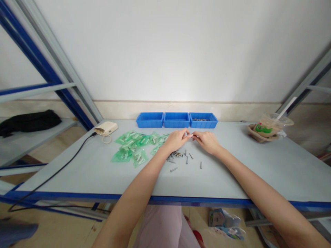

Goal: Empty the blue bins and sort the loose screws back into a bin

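Note:
My left hand (177,139) and my right hand (206,141) meet fingertip to fingertip just in front of the blue bins. Both are closed in a pinch. Whatever lies between the fingertips is too small to make out. Below my left wrist is a pile of screws (177,154), partly hidden by the forearm. Several loose screws lie nearer the front, one screw (201,165) below my right hand. To the left, small green plastic bags (139,156) with hardware inside are heaped together, some partly behind my left hand.
Three blue bins stand along the wall: a left bin (150,124), a middle bin (176,124) and a right bin (204,125) holding screws. A cream-coloured device (106,128) with a black cable sits left. A drink cup (267,125) in a carton holder (261,137) stands right.

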{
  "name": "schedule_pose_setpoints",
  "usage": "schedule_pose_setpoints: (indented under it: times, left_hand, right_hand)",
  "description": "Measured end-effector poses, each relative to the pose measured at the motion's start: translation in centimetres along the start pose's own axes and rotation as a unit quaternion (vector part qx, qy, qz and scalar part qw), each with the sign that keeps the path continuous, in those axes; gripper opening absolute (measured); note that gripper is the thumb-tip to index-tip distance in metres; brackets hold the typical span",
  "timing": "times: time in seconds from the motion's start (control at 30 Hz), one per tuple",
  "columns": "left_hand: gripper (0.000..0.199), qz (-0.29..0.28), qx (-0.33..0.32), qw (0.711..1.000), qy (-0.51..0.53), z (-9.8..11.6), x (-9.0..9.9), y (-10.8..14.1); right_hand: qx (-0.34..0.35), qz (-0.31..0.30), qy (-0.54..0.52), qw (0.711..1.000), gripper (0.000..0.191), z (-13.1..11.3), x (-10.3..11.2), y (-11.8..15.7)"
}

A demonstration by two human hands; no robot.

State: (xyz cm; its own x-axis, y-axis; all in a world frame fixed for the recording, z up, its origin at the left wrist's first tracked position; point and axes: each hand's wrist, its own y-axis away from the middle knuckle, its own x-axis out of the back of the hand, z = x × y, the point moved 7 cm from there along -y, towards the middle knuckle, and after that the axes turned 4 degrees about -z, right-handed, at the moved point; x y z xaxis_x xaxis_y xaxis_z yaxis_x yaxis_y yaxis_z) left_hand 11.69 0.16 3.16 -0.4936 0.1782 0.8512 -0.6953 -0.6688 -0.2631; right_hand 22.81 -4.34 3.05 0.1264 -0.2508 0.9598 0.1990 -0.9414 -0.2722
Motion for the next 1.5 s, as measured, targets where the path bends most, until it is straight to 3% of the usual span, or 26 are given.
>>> schedule_pose_setpoints:
  times: [0.13, 0.37, 0.63, 1.07, 1.2, 1.37, 1.5]
  left_hand:
    - [0.026, -0.004, -0.009, 1.0, -0.007, 0.1, 0.0, 0.0]
    - [0.038, -0.007, -0.025, 1.0, -0.006, 0.4, 0.2, 0.1]
    - [0.022, 0.0, -0.019, 1.0, 0.003, 0.1, 0.2, 0.0]
    - [0.04, 0.018, -0.017, 1.0, 0.004, -0.2, 0.7, -0.1]
    - [0.043, 0.041, -0.004, 0.999, 0.028, -1.3, 1.6, -0.1]
    - [0.047, 0.077, 0.029, 0.996, 0.039, -3.4, 2.7, -0.2]
    - [0.047, 0.086, 0.037, 0.995, 0.046, -4.4, 2.8, -0.2]
  right_hand:
    - [0.01, 0.002, -0.031, 0.999, 0.029, -0.2, 0.1, 0.1]
    - [0.008, 0.0, -0.006, 1.0, 0.027, 0.0, -0.1, 0.0]
    - [0.014, -0.003, -0.032, 0.999, 0.028, -0.3, 0.2, 0.1]
    - [0.006, 0.022, -0.025, 0.999, 0.023, 0.2, 0.1, 0.1]
    - [-0.038, 0.051, -0.054, 0.997, 0.022, 1.6, 0.6, -0.8]
    - [-0.179, 0.081, -0.084, 0.977, 0.026, 6.1, 1.8, -4.1]
    - [-0.236, 0.108, 0.021, 0.965, 0.028, 7.4, 3.5, -5.8]
